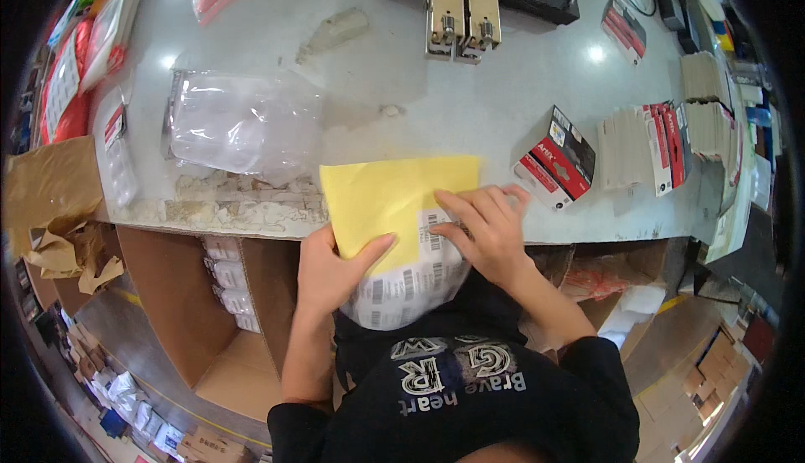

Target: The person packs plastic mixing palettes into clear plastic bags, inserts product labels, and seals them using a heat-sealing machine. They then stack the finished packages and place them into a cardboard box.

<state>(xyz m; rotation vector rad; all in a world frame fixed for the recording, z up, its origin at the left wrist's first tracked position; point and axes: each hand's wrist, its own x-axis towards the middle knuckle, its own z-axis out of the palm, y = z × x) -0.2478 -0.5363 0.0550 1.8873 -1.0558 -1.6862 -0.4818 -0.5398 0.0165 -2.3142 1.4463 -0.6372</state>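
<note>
In front of my body, at the table's near edge, is a sheet of white barcode labels (407,291), curved downward. Yellow backing paper (377,203) stands above it and covers part of the labels. My left hand (329,266) grips the left side of the yellow paper, thumb pressed on its face. At the border between yellow paper and labels is my right hand (490,228), its fingers bent and its thumb and index fingertip at the sheet. Whether a single label is between those fingertips cannot be made out.
Clear plastic blister packs (239,119) lie on the grey-white table (369,111) at left. Red-and-black cards (558,161) and card stacks (625,148) stand at right. A metal-and-black device (461,10) sits at the back. Below the edge are cardboard boxes (180,295).
</note>
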